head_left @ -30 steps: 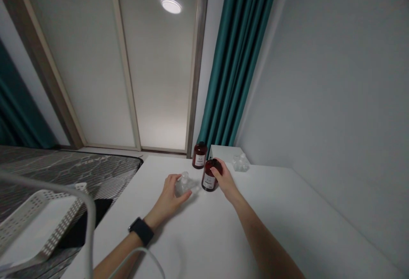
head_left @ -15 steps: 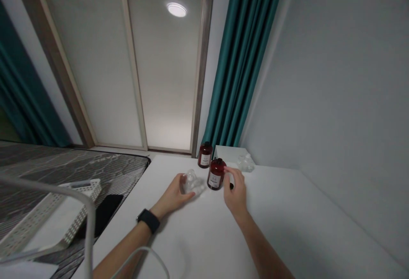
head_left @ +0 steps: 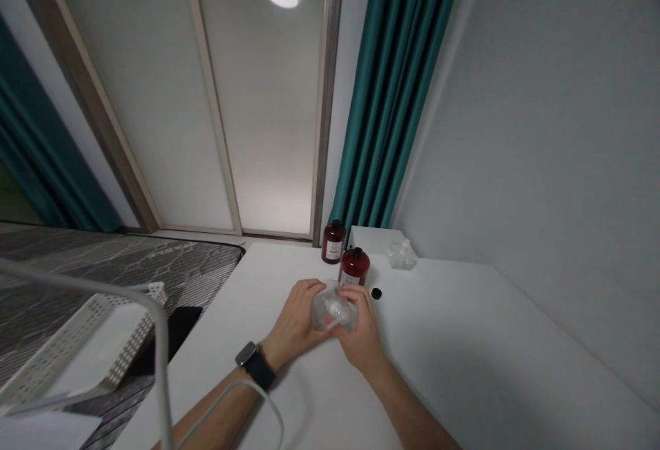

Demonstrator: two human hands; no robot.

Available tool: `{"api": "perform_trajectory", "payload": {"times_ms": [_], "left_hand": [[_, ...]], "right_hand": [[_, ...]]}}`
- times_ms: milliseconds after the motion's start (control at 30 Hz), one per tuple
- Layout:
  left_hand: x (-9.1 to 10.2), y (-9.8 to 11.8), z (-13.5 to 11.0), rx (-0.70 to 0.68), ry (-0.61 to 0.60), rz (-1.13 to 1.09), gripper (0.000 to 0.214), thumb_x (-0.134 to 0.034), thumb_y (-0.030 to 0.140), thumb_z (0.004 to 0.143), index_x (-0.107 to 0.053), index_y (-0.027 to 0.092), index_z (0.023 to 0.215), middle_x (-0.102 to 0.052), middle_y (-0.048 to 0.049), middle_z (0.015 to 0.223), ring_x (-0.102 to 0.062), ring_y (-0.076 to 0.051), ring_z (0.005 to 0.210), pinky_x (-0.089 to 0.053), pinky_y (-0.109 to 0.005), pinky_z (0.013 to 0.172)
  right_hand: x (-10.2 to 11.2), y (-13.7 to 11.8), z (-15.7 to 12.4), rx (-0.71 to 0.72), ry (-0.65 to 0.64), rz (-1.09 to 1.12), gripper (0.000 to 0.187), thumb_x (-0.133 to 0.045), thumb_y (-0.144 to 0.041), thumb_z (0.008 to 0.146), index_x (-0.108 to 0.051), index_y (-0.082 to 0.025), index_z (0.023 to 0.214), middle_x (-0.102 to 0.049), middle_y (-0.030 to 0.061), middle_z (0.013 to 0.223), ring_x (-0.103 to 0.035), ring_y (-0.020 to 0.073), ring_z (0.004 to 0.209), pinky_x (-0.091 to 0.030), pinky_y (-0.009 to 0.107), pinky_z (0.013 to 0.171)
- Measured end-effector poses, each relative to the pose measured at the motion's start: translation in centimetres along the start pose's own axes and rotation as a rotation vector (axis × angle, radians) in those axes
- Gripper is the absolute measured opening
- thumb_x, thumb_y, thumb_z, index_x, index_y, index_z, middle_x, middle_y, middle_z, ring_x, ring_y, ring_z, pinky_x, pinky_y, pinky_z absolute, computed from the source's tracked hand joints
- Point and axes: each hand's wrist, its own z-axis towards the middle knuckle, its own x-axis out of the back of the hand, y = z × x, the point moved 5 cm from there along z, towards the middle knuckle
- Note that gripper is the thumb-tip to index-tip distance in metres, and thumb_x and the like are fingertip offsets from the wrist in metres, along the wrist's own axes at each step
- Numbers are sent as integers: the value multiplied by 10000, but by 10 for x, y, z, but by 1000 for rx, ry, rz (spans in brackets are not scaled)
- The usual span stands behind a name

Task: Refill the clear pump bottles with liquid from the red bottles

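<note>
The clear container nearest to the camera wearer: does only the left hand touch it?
No, the left hand and the right hand both hold the clear container.

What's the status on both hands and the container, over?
Left hand and right hand both on clear container. Nearer red bottle just beyond, partly hidden. Black cap lying loose, right of that bottle.
</note>
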Motion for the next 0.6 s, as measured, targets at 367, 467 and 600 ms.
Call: {"api": "perform_trajectory", "payload": {"times_ms": [367, 467, 600], "left_hand": [[-2, 6, 2, 22, 11, -34, 558, -707, 191, 746, -458, 207, 1245, -609, -98, 1080, -588, -267, 979, -538, -405, 813], [-2, 6, 1, 30, 23, -55, 558, -723, 194, 738, -470, 209, 1235, -613, -92, 1067, -591, -264, 971, -541, -397, 805], [-4, 6, 0, 44, 13, -86, 572, -737, 190, 729, -468, 201, 1233, -603, -87, 1070, -582, -261, 979, -535, -393, 814]], "right_hand": [[3, -12, 3, 49, 95, 65, 157, -669, -140, 800, -610, -234, 911, -630, 76, 1102, -610, 246, 1107, -492, 412, 954], [3, -12, 4, 60, 75, 73, 162, -645, -127, 805, -610, -236, 919, -623, 73, 1102, -602, 246, 1127, -486, 413, 968], [4, -10, 5, 69, 38, 69, 137, -632, -138, 816, -605, -239, 904, -604, 74, 1094, -596, 249, 1139, -489, 414, 965]]}}
